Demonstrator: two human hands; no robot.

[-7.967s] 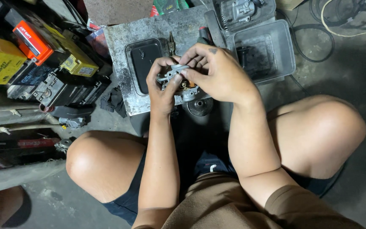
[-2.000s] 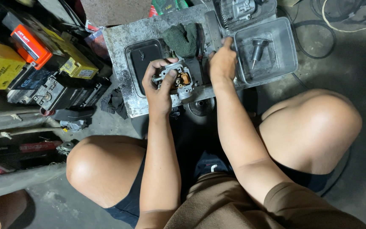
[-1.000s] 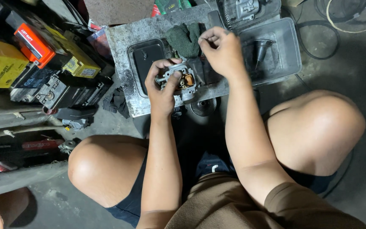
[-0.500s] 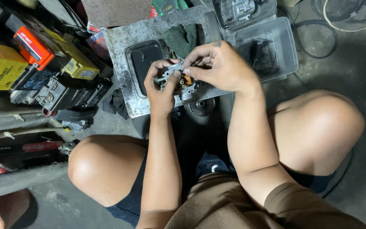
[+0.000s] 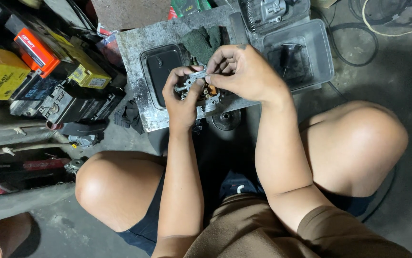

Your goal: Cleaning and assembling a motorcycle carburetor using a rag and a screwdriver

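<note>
Since 2 s ago: right hand [image 5: 246,74] has come back from the clear tray at upper right to frame centre, now over the small metal part [image 5: 200,90]; little change vs 0.5 s ago.

Head view: left hand [image 5: 183,98] cups the part from below/left, fingers wrapped round it, thumb on top. Right hand fingertips pinched together on the part's upper edge; whether they hold a separate small piece, can't tell. Part sits just above the near edge of the grey metal plate [image 5: 139,57], upper centre. Black phone [image 5: 162,71] lies on the plate left of the hands; green rag [image 5: 201,42] above them. Clear plastic tray [image 5: 318,57] upper right w/ a dark funnel-shaped piece [image 5: 287,57] inside. Round metal disc [image 5: 226,119] just below the hands. Yellow and orange boxes [image 5: 34,52] upper left.
</note>
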